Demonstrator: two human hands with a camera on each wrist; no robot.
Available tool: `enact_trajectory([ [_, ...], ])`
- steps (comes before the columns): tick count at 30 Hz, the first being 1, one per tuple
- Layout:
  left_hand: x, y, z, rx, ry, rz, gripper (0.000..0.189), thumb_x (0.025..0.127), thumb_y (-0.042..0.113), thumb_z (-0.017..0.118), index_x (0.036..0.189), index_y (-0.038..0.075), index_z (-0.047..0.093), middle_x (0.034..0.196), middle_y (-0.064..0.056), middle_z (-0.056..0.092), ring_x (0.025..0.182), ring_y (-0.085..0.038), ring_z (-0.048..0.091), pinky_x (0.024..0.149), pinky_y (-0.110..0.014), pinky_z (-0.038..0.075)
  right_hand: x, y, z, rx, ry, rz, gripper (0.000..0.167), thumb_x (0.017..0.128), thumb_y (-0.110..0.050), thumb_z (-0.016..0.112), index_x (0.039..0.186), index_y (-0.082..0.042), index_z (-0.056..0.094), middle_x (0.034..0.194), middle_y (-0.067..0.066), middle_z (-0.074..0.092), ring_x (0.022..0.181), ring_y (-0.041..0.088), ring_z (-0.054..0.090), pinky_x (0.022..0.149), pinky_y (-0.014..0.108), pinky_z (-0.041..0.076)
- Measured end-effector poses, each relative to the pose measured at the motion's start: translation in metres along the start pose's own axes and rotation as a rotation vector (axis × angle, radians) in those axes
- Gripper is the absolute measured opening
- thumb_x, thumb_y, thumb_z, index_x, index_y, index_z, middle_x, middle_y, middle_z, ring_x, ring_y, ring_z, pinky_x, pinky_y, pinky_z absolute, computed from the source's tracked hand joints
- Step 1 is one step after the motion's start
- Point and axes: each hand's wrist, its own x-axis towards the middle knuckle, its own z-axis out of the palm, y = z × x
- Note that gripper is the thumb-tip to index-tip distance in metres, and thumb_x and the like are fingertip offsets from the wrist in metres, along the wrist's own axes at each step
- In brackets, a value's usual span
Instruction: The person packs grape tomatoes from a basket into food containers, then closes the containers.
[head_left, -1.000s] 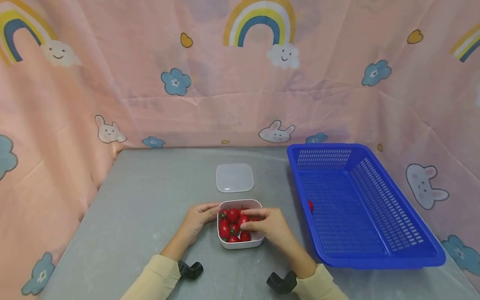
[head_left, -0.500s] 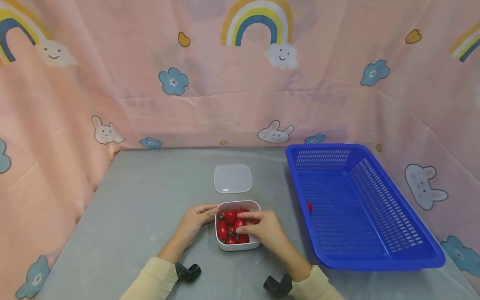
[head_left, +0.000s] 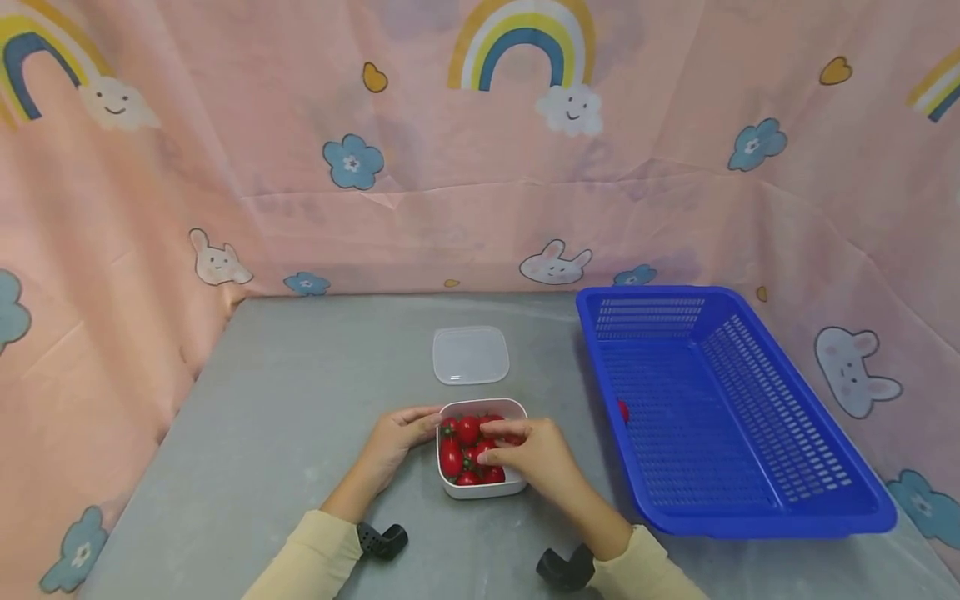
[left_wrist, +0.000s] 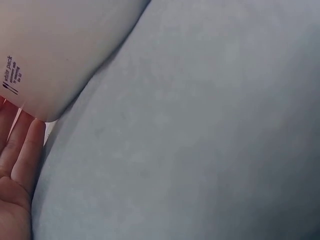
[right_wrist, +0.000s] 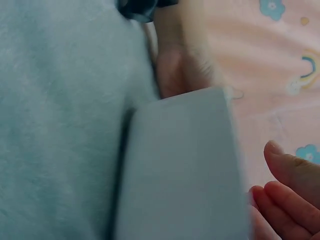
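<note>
A white plastic container (head_left: 483, 492) stands on the table with several red cherry tomatoes (head_left: 452, 458) in it. The left hand (head_left: 397, 437) touches its left side, thumb close to the rim. Extended fingers (left_wrist: 27, 150) rest against the outer wall in the left wrist view. The right hand (head_left: 536, 450) is over the container's right half, thumb and fingers apart above the tomatoes. In the right wrist view no object shows between the thumb and the bent fingers (right_wrist: 285, 200); the container's outer wall hides what lies inside.
A clear lid (head_left: 470, 356) lies flat behind the container. To the right is a large blue basket (head_left: 750, 525), with one red tomato (head_left: 623, 411) partly visible at its left wall. A pink patterned curtain (head_left: 442, 217) hangs behind the grey table (head_left: 300, 400).
Hands and container stay in about the same place. The right thumb and fingers shift slightly over the tomatoes, and the tomatoes beneath them sit a little differently.
</note>
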Motion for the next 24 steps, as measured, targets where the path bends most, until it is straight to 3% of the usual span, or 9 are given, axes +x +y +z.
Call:
enact_trajectory([
  [6,0.002,0.000,0.001,-0.026,-0.015,-0.008,0.038,0.093,0.013,0.068,0.122,-0.011,0.064,0.112,-0.007,0.075,0.091,-0.002,0.069,0.087,-0.020,0.055,-0.011,-0.022,-0.024,0.080,-0.022,-0.017,0.034,0.074,-0.012,0.087,0.105,-0.004,0.078,0.108,0.013,0.076,0.107,0.028,0.070,0.083,0.027,0.059],
  [11,0.002,0.000,0.001,-0.028,-0.013,-0.018,0.038,0.093,0.012,0.068,0.122,-0.012,0.064,0.111,-0.007,0.075,0.090,-0.001,0.069,0.086,-0.019,0.055,-0.019,-0.044,-0.055,0.076,-0.049,-0.062,0.038,0.078,-0.017,0.085,0.111,-0.002,0.075,0.114,0.014,0.074,0.112,0.027,0.069,0.090,0.033,0.057],
  [15,0.002,0.000,0.001,-0.034,-0.007,-0.020,0.037,0.093,0.011,0.068,0.122,-0.012,0.064,0.110,-0.005,0.075,0.089,0.000,0.069,0.085,-0.019,0.055,-0.022,-0.054,-0.083,-0.003,-0.030,-0.099,0.041,0.080,-0.025,0.084,0.115,-0.005,0.075,0.116,0.010,0.074,0.114,0.024,0.068,0.087,0.027,0.058],
  [19,0.001,0.000,0.001,-0.028,-0.005,-0.016,0.037,0.093,0.012,0.068,0.122,-0.012,0.064,0.111,-0.007,0.075,0.090,-0.001,0.069,0.086,-0.020,0.055,-0.018,-0.055,-0.105,-0.096,0.000,-0.082,0.046,0.080,-0.038,0.082,0.118,-0.013,0.074,0.118,0.004,0.074,0.112,0.016,0.069,0.086,0.018,0.055],
  [24,0.001,-0.001,0.000,-0.017,-0.005,-0.014,0.037,0.093,0.014,0.068,0.121,-0.010,0.066,0.111,-0.006,0.075,0.091,-0.001,0.069,0.086,-0.020,0.055,-0.010,-0.049,-0.126,-0.170,0.018,-0.061,0.051,0.080,-0.046,0.080,0.122,-0.017,0.073,0.120,0.001,0.073,0.114,0.013,0.067,0.083,0.017,0.053],
])
